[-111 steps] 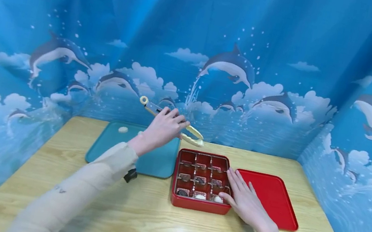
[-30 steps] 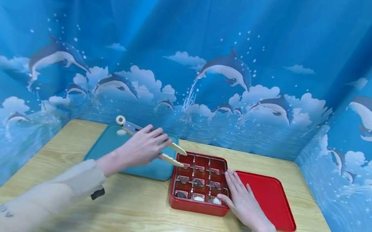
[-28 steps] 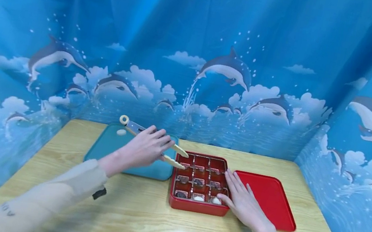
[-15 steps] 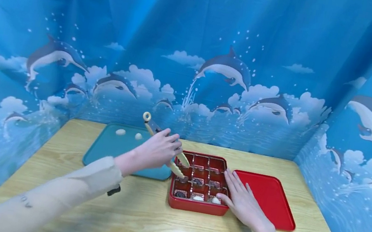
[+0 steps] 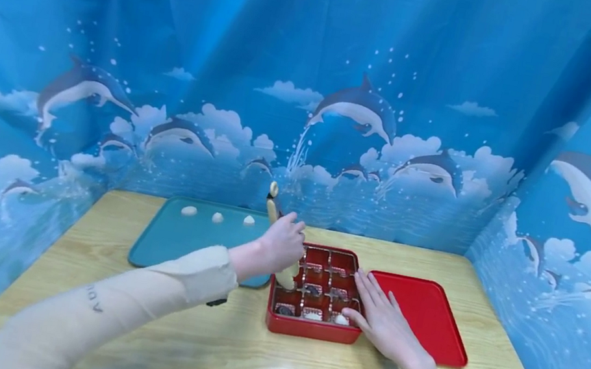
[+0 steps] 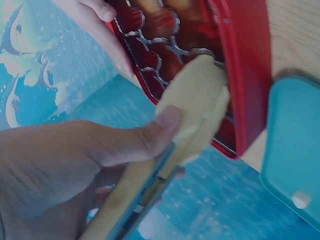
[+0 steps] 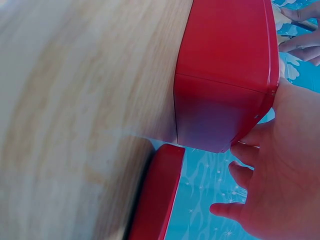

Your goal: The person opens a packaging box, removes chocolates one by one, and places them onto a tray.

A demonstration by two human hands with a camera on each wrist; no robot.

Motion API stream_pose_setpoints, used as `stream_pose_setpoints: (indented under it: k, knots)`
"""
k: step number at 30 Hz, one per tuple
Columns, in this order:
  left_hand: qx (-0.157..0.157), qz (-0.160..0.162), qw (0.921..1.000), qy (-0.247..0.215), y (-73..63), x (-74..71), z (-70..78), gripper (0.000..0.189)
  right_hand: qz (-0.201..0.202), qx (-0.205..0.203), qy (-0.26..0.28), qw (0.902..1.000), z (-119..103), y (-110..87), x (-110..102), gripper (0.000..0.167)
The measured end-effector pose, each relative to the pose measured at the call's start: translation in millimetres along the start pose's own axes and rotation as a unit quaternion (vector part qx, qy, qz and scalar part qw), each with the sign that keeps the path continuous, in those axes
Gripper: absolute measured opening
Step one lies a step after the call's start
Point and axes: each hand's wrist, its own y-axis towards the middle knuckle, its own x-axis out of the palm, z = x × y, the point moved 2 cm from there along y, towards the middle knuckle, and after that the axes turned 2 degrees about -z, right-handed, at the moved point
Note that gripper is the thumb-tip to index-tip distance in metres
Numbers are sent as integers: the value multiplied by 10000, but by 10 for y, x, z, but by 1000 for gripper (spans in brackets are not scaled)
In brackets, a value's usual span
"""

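My left hand [image 5: 280, 246] grips a pair of cream kitchen tongs [image 6: 192, 95], handle end up and tips down at the left side of the red box [image 5: 313, 329]. The tips look nearly together, and what lies between them is hidden. Clear dividers split the box into several compartments. The front row holds a dark chocolate [image 5: 284, 310] and two white ones, such as the white chocolate [image 5: 313, 315] in the middle. Dark pieces lie in the row behind. My right hand [image 5: 388, 325] rests with extended fingers along the box's right rim.
A teal tray [image 5: 176, 252] stands left of the box, with three small white pieces along its back, one being the white piece [image 5: 249, 220]. To the right lies a red lid [image 5: 429, 317]. Behind the wooden table [image 5: 218, 355] hangs a blue dolphin-print curtain [image 5: 267, 74].
My left hand has moved right over the box's left edge, turning the tongs steeper and bringing their tips together. A third white piece on the tray has come into sight. The right hand stays put.
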Motion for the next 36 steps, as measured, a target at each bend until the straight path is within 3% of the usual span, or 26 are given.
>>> stream_pose_setpoints:
  k: [6,12,15,18,25,36]
  knots:
    - [-153,-399,9990,138,104,-68,153,19,58,-36,21,10000,-4,-3,1,82]
    - [-135,-464,9988,14,157,38,228,20,110,-119,-11,9999,-14,9,15,82]
    - [-35,-178,9998,-24,150,101,210,16,66,-78,-4,9999,-12,13,18,83]
    - [50,317,9995,-60,110,169,166,11,59,-32,-6,10000,-7,12,12,83]
    - [21,1362,9904,-241,-73,328,53,8,43,7,-51,10000,8,-6,11,82]
    - [-201,2104,9749,-695,-332,534,-87,42,1,4,11,10000,10,3,0,83]
